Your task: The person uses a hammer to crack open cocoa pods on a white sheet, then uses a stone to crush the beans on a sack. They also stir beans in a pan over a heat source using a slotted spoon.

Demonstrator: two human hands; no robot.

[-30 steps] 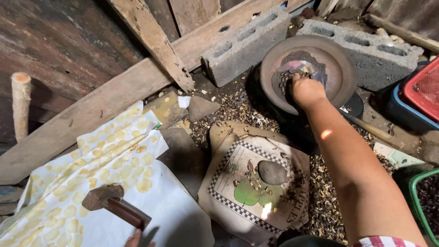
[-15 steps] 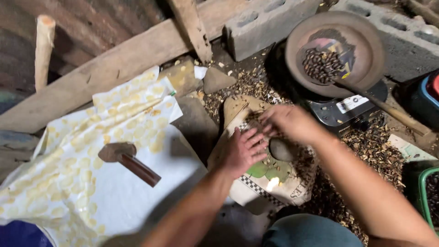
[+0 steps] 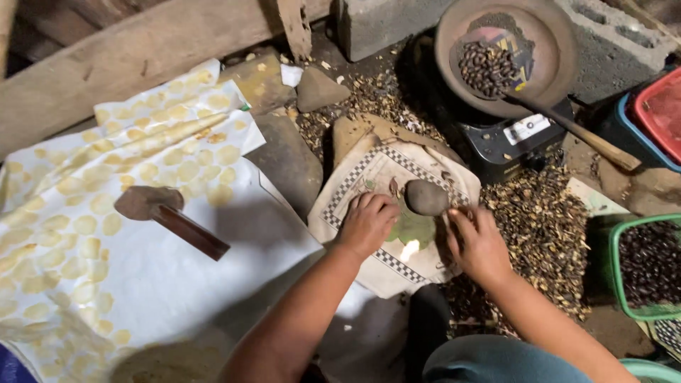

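Head view looks down on a dirt floor [image 3: 298,167] littered with husks and shell bits [image 3: 543,227], thickest at the right. A weathered wooden beam [image 3: 128,64] runs along the far left, and a grey concrete block [image 3: 386,25] sits at the far edge.

On the floor lies a cream cloth [image 3: 355,188] with a checkered border, its corners pointing roughly toward and away from the person. Near its middle rests a dark oval stone [image 3: 426,197], long axis running left to right, tilted slightly up at the right; a green patch [image 3: 413,228] shows just below it.

Left hand [image 3: 367,223] rests on the cloth just left of the stone, fingers curled under, knuckles up; whether it pinches anything I cannot tell. Right hand [image 3: 479,245] lies at the cloth's right edge, just below and right of the stone, fingers bent together toward it; anything between them is hidden.

Left of the cloth spreads a white sheet [image 3: 106,234] with yellow spots. A hammer [image 3: 167,216] lies on it, head to the upper left, dark handle pointing to the lower right.

Beyond the cloth a black scale [image 3: 511,138] carries a round brown pan [image 3: 553,57] of dark seeds [image 3: 488,67], with a wooden handle [image 3: 589,138] slanting out to the right. A red tray [image 3: 660,113] and a green basket [image 3: 617,276] of dark seeds stand at the right edge.
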